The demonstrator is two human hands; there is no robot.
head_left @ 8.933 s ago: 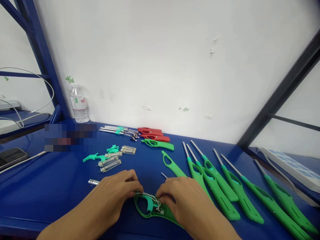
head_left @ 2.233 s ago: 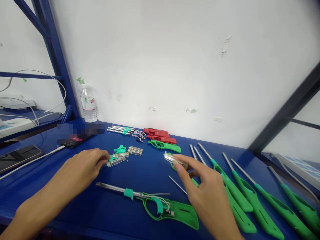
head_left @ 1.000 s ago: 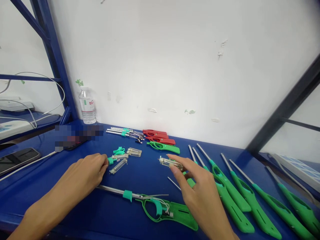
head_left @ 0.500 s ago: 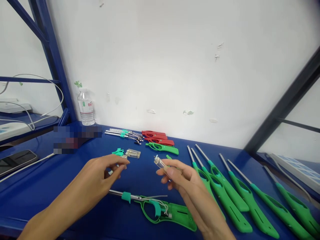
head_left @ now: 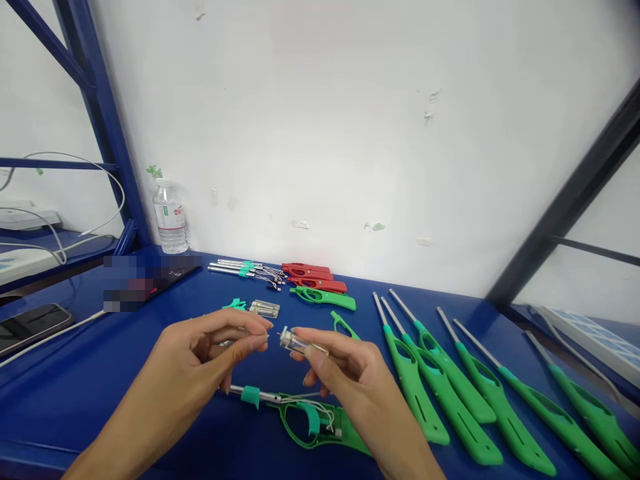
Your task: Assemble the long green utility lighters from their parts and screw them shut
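Note:
My right hand (head_left: 357, 373) grips a small clear fuel tank (head_left: 300, 344) between thumb and fingers, its valve end pointing left. Just left of it, my left hand (head_left: 213, 350) is closed in a pinch on something too small to make out, a short gap from the valve. Below both hands lies an opened green lighter handle half (head_left: 347, 430), partly hidden by my right hand. It carries a metal tube (head_left: 270, 395), wires and a teal trigger (head_left: 311, 417). More clear tanks (head_left: 265, 309) and teal pieces (head_left: 235, 304) lie behind my left hand.
Several green long-neck lighters (head_left: 440, 387) cover the right of the blue table (head_left: 115, 373). Red handles (head_left: 315, 283), a green handle (head_left: 325, 298) and metal tubes with wires (head_left: 240, 268) lie near the wall. A bottle (head_left: 170, 220) and a phone (head_left: 35, 327) are at left.
My hands have come closer together. The right hand has moved left and slightly down with the fuel tank, now tilted flatter; the left has shifted a little right.

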